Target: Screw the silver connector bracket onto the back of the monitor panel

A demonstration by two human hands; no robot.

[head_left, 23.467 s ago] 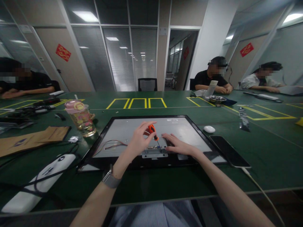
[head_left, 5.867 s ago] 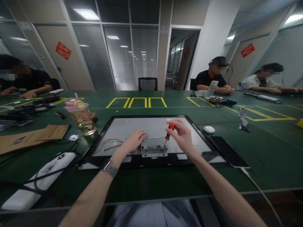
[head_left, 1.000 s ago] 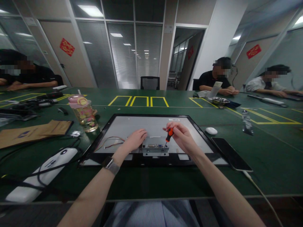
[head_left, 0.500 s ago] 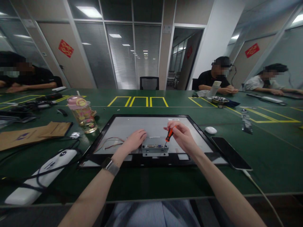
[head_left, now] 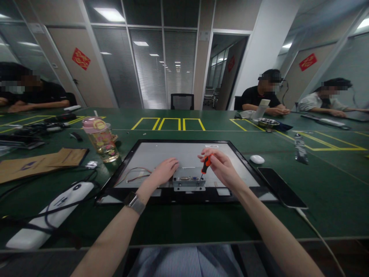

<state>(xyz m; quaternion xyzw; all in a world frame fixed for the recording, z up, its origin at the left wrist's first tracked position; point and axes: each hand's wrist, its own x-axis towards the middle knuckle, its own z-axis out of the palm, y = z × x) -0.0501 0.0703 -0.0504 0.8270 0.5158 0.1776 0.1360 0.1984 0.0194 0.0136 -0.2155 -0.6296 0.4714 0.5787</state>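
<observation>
Pinching the orange-black screwdriver (head_left: 206, 164) between thumb and fingers: right hand (head_left: 222, 166). Tool is tilted, handle up and to the right, shaft running down to the right end of the metal bracket (head_left: 189, 184); can't tell if the tip is seated in a screw. Bracket has a row of ports (head_left: 188, 178) and sits by the near edge of the panel (head_left: 150, 156), which lies flat on the green table (head_left: 173, 227), grey back up, black border. Left hand (head_left: 165, 171) is palm down over the panel, fingers close together, tips just beside the bracket's left end; can't tell if it grips anything underneath. Loose wires (head_left: 137, 173) on the panel, left of that hand. Watch (head_left: 135, 202) on left wrist. Right of panel: phone (head_left: 281, 187) with white cable (head_left: 318, 232) plugged in, small white case (head_left: 257, 159) just beyond it. Left of panel: pink-lidded bottle (head_left: 100, 140), paper bag (head_left: 43, 161), white power strip (head_left: 52, 213) with black cords across it. Three co-workers seated across the table: one far left (head_left: 43, 94), two at right (head_left: 261, 100).
</observation>
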